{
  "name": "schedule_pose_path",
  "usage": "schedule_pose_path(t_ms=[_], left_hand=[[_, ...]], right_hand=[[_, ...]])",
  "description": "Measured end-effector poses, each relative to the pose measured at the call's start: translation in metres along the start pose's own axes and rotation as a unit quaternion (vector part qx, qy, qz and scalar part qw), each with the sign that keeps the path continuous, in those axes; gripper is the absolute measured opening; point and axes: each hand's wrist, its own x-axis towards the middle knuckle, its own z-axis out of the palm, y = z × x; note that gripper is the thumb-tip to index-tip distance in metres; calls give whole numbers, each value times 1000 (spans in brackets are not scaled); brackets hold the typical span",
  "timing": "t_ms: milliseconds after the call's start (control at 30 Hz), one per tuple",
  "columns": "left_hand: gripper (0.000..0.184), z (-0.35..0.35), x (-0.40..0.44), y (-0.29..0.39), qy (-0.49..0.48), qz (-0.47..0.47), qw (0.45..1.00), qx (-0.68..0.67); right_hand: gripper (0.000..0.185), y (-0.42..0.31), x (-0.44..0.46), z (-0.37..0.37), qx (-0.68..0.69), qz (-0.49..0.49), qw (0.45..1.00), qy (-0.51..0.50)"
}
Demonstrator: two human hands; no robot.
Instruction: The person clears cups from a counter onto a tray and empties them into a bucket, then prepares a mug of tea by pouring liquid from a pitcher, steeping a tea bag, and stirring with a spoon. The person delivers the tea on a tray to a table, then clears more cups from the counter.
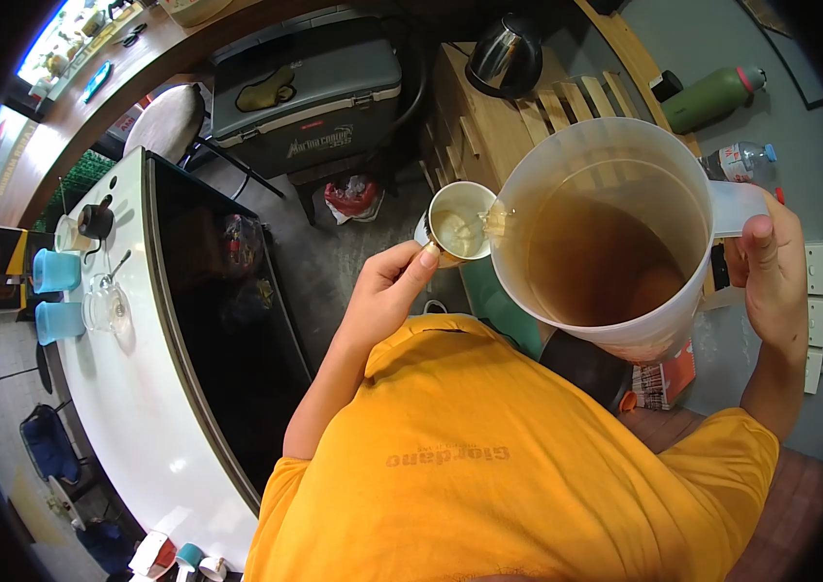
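My left hand [394, 283] grips a small cup [461, 221] by its side, and a little pale content shows inside it. In my right hand [775, 262] is the handle of a large translucent pitcher [567, 165], about half full of brown liquid. The pitcher is tilted toward the cup, its spout at the cup's right rim. A bit of light liquid shows at the spout. My left thumb lies near the cup's lower rim, and the fingers behind it are partly hidden.
A white counter [154, 388] on the left bears blue cups [59, 323] and a glass pitcher [109, 306]. Ahead stand a grey cooler [310, 82] and a kettle [506, 58] on a wooden stand. A green bottle [712, 100] lies at right.
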Motion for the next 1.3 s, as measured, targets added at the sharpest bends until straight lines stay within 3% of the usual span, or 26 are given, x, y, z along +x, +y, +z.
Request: schedule_pose_path(t_ms=[133,200,300,1300], left_hand=[[32,-3,1,1,2,0,1000,-7],[32,-3,2,5,4,1,1000,-12],[32,-4,2,6,6,3,1000,-17],[32,-1,7,6,-28,-22,999,-36]], right_hand=[[63,-2,1,1,-7,-6,1000,3],[79,2,3,-2,-50,-3,999,-11],[63,-4,2,2,-5,-17,1000,3],[64,-2,-11,-2,4,16,1000,22]])
